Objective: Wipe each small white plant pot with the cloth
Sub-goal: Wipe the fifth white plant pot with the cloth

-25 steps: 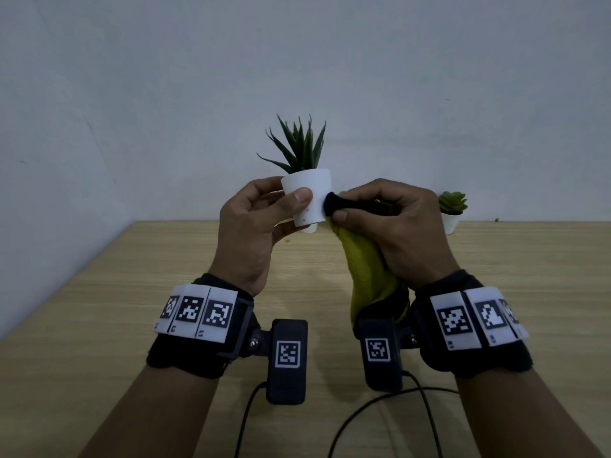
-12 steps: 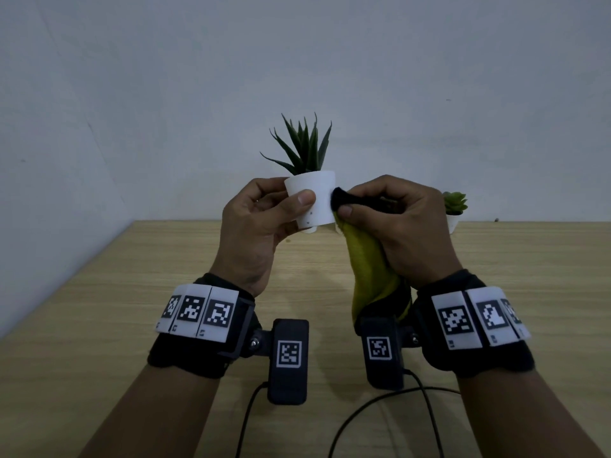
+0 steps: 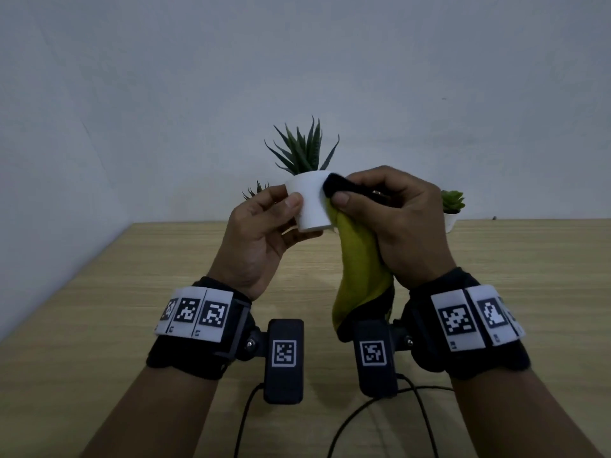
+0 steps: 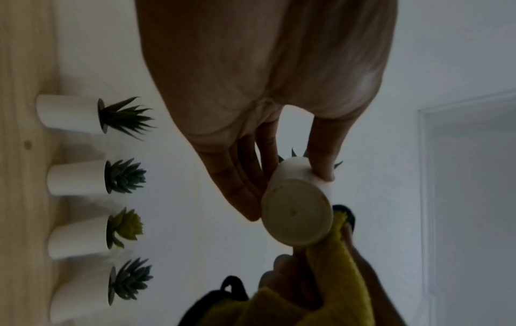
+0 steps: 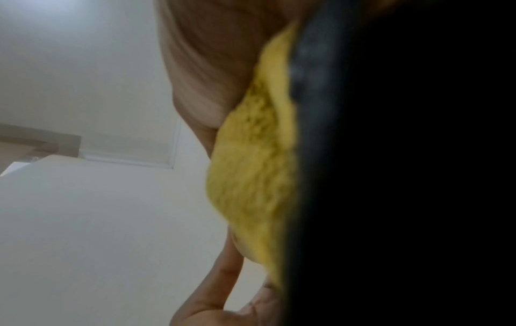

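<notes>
Wiping is the step I read from the head view: my left hand (image 3: 261,239) holds a small white plastic pot with a spiky dark green plant (image 3: 309,204) up above the pale wooden table (image 3: 132,292), thumb on the near wall and fingers curled behind it. My right hand (image 3: 401,226) is closed round a yellow fleecy cloth with a black edge (image 3: 358,269), thumb pinching the black edge against the pot's upper right wall near the rim, the rest of the cloth hanging down past my wrist. Another white pot with a light green rosette plant (image 3: 451,209) stands on the table by the wall, half hidden behind my right hand, and a few dark leaf tips (image 3: 254,191) show beyond my left fingers.

From the left wrist I see the pot's round base (image 4: 297,211) facing the camera, fingers on one side and thumb on the other, with the cloth touching its lower edge. Four more white pots (image 4: 78,178) stand in a row on the table against the wall.

The right wrist view is mostly blocked by the cloth's yellow pile and dark border; the palm and a fingertip show beside it, not the pot.

Next, I judge, I should turn the pot in my left fingers so the cloth reaches the unwiped wall and base, without crushing the leaves, then set it down and take another.
</notes>
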{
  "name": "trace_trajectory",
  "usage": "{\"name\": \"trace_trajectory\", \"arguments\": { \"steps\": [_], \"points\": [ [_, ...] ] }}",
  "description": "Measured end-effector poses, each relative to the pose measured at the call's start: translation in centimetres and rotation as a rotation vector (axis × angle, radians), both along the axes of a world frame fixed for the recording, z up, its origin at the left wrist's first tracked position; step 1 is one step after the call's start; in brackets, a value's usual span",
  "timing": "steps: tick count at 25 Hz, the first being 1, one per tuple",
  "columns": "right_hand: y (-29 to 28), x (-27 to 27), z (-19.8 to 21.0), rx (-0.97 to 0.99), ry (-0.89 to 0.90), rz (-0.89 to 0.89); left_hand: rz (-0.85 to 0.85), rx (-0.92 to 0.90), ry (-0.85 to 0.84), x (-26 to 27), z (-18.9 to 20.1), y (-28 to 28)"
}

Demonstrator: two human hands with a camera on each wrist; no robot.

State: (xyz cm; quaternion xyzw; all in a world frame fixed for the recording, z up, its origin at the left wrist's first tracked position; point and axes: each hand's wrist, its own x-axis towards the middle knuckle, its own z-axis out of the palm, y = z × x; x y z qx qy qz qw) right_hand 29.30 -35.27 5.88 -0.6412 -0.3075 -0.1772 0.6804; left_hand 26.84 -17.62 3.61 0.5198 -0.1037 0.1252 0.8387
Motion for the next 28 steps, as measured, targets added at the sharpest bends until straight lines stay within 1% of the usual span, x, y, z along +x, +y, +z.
{"name": "trace_trajectory", "arguments": {
  "steps": [3,5,7,12,15,18,19,21,23,26,28],
  "points": [
    [-0.1,0.5,-0.2,-0.005,0.024,-0.089,-0.029,-0.069,-0.013,-0.5,0.2,-0.5],
    [-0.1,0.7,-0.5,-0.044,0.060,-0.121,-0.055,-0.112,-0.026,-0.7,0.6,-0.6],
    [0.1,0.9,-0.7,-0.036,0.107,-0.143,-0.101,-0.138,-0.025,-0.7,0.5,-0.8],
    [0.2,1.5,-1.3,0.094,0.227,-0.097,-0.198,-0.194,-0.003,-0.7,-0.1,-1.2],
    [0.1,1.7,-1.5,0.090,0.207,-0.101,-0.220,-0.163,-0.001,-0.7,-0.3,-1.6],
    [0.5,1.4,-1.5,0.033,0.206,-0.113,-0.156,-0.119,0.029,-0.4,-0.7,-1.8],
    [0.5,1.3,-1.5,0.043,0.238,-0.090,-0.128,-0.107,0.041,-0.3,-0.6,-1.8],
    [0.3,1.2,-1.3,0.066,0.310,0.014,-0.054,-0.081,0.051,-0.1,-0.5,-1.6],
    [0.1,1.0,-1.2,0.037,0.343,0.111,0.019,-0.038,0.047,-0.1,-0.3,-1.5],
    [0.3,0.6,-1.2,-0.045,0.354,0.140,0.123,0.064,0.027,-0.3,0.0,-2.0],
    [0.3,0.5,-1.1,-0.023,0.384,0.149,0.162,0.119,0.001,-0.4,0.0,-2.3]
  ]
}}
